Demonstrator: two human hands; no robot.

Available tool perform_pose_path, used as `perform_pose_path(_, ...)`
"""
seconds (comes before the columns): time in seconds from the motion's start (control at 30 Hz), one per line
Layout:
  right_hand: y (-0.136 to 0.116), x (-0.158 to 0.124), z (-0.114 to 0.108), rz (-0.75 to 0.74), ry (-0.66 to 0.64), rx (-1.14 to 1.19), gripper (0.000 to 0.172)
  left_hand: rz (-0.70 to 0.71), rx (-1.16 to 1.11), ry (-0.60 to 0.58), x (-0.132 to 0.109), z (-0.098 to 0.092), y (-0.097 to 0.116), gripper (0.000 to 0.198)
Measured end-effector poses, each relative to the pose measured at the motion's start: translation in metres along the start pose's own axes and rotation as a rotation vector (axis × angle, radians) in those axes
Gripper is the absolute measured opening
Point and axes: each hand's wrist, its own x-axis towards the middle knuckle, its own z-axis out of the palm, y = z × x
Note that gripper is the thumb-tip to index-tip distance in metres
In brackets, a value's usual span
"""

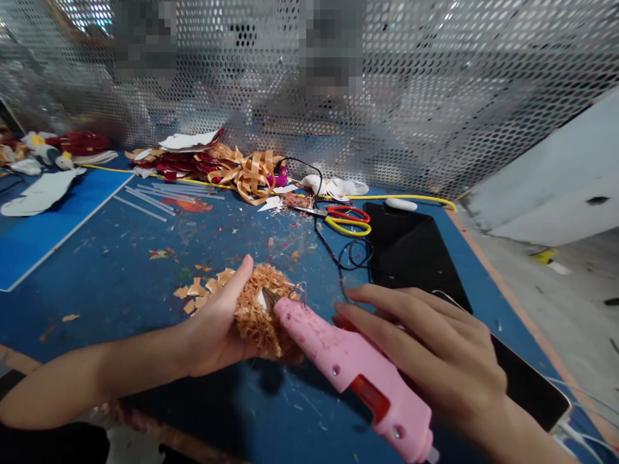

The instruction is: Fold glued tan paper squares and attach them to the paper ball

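My left hand is closed around a shaggy tan piece, thumb up along its left side. It looks made of frayed ribbon or fibre, with a small white patch showing. A pink glue gun is in my right hand, whose fingers lie over its far side; its handle is mostly hidden. The gun's metal nozzle points into the piece at the white patch. Just left of the held piece, small tan ribbon scraps lie on the blue table.
Scissors with red and yellow handles lie beyond my hands, beside a black cord and dark flat panel. Farther left are clear glue sticks and tan ribbon. A perforated metal screen stands behind. A cabled device lies right.
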Motion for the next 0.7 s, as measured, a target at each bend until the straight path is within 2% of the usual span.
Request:
perform_pose_path(0.1,-0.0009,0.0035,-0.0018,-0.025,-0.02,-0.051,0.014,0.001,-0.019,-0.053,-0.0009,-0.0027,0.0002,0.07)
perform_pose_path(0.17,-0.0014,0.0051,-0.0022,-0.038,-0.021,-0.085,0.017,0.002,-0.031,-0.069,-0.002,-0.0031,0.0001,0.069)
perform_pose_path(0.43,-0.0015,0.0063,-0.0052,-0.003,0.022,-0.111,0.028,-0.04,-0.026,-0.037,-0.0054,0.0038,0.0003,0.074)
perform_pose_path(0.7,-0.0026,0.0097,-0.0073,0.034,0.03,-0.05,0.028,-0.009,0.006,-0.049,-0.0077,0.0051,-0.0017,0.078)
